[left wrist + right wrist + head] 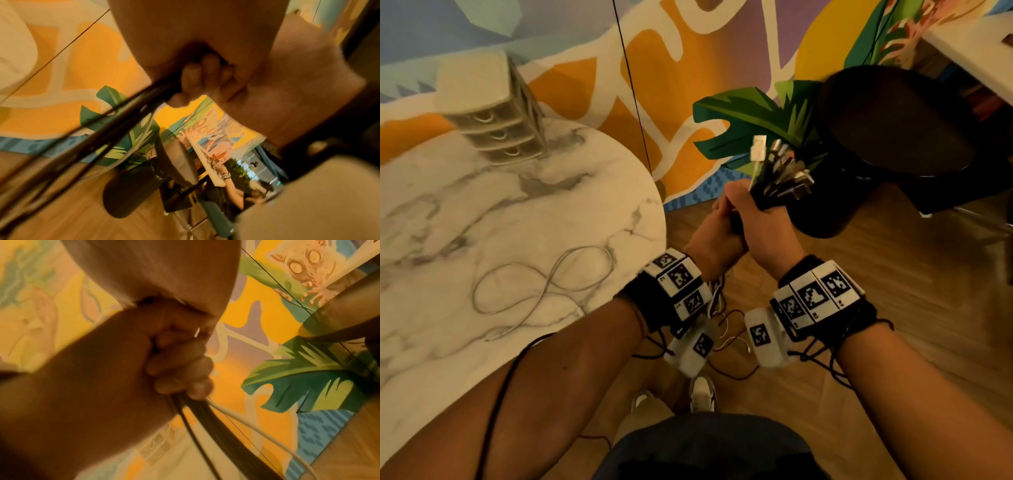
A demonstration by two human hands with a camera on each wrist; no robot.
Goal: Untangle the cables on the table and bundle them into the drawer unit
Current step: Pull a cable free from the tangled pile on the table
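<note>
Both hands hold one cable bundle (779,171) off the table's right edge, above the floor. My right hand (760,216) grips it high up, and white and metal plug ends stick up from the fist. My left hand (717,219) grips the same cables just below and beside it. Dark and white strands (207,417) run out under the curled fingers (180,368) and hang down to the floor (726,325). They blur past in the left wrist view (86,142). One pale cable (544,291) lies looped on the marble table (465,212). The white drawer unit (493,113) stands at the table's back, its drawers closed.
A black round stool (893,130) stands close to the right of the hands. A painted wall lies behind, with a thin black cord (633,85) hanging down it. There is wooden floor (876,308) below, my shoes (702,394) on it.
</note>
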